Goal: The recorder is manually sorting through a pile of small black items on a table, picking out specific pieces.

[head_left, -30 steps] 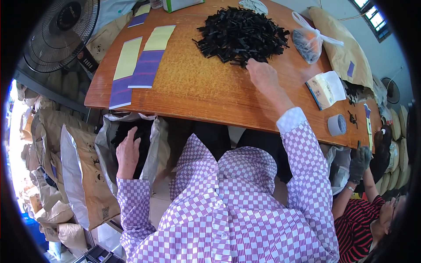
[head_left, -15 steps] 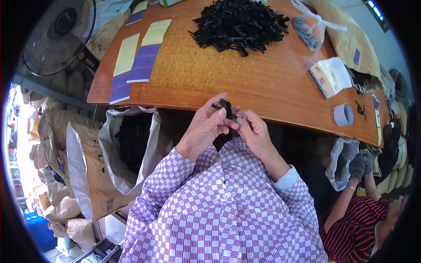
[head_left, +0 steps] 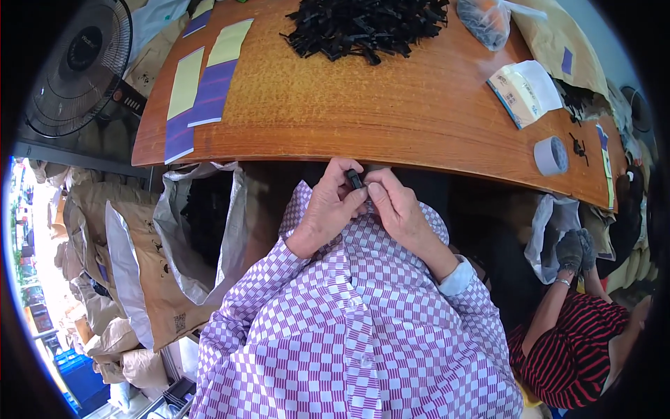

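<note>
A small black strip-like piece (head_left: 354,179) is pinched in the fingers of my left hand (head_left: 326,208), just off the table's front edge. Close against it on the right, my right hand (head_left: 400,214) has its thumb and fingers pressed together at the lower end of the piece. Whether the right fingertips grip the same piece or another small part is hidden. Farther back on the wooden table (head_left: 279,105) lies a large heap of similar black pieces (head_left: 366,28).
Purple-and-yellow paper strips (head_left: 213,91) lie on the table's left. At right are a tissue pack (head_left: 525,94), a tape roll (head_left: 551,155) and a tied plastic bag (head_left: 484,26). An open sack (head_left: 239,230) stands left below the table; a co-worker's gloved hands (head_left: 576,251) are at right.
My hands have come slightly lower and closer together. The black piece has turned from lying crosswise to pointing more upright. The table appears higher in the picture.
</note>
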A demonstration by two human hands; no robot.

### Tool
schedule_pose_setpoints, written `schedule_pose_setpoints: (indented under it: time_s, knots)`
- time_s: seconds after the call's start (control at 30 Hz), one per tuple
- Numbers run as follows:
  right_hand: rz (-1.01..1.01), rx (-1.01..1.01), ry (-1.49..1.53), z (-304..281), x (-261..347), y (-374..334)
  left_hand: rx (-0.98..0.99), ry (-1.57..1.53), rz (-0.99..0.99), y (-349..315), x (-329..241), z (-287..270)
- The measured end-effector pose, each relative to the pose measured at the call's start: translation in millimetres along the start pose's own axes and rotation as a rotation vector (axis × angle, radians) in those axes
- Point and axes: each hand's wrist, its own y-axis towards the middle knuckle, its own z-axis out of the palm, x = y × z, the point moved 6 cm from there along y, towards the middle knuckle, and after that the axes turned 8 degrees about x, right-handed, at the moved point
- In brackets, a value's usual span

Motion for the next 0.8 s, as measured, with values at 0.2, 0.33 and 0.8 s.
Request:
schedule_pose_setpoints:
  time_s: [0.2,0.33,0.8]
  knots:
    - [0.03,0.048,-0.034,11.3,-3.8,6.3,-0.011,0.329,0.069,-3.4,8.4,-3.2]
    - [-0.007,0.023,-0.104,13.1,-2.0,10.5,-0.068,0.394,0.049,-5.1,6.2,-7.2]
    - [0.063,-0.057,0.175,8.5,-20.6,11.0,-0.125,-0.059,0.181,-8.0,-24.7,-13.5]
